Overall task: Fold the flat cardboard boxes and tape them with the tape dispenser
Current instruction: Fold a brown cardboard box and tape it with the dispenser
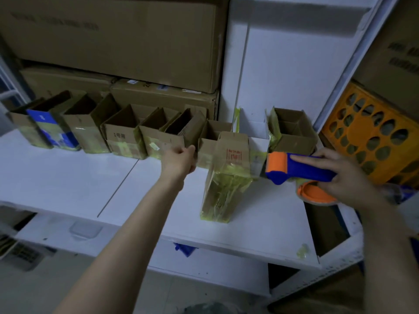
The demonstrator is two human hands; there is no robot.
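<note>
— Along the far edge of the white table (68, 177), what stands there?

— A row of folded boxes (122, 137), open tops up, side by side from far left to right, most with yellowish tape on their near faces. One of them is blue.

— And the left hand (181, 157)?

— It reaches to the middle of that row, fingers curled at the near corner of a box. I cannot tell whether it truly grips the cardboard or only touches it.

— The right hand (347, 175)?

— It grasps the blue and orange tape dispenser (294, 166) from above, index finger stretched along the top, over the right end of the table.

— Where is the box being worked on?

— The taped box (226, 177) sits nearer than the row, between the two hands, wrapped in crumpled yellowish tape. The dispenser's orange end is just right of it.

— Anything around?

— Large cartons (113, 41) are stacked behind the row, and an orange crate (374, 137) sits at far right.
</note>
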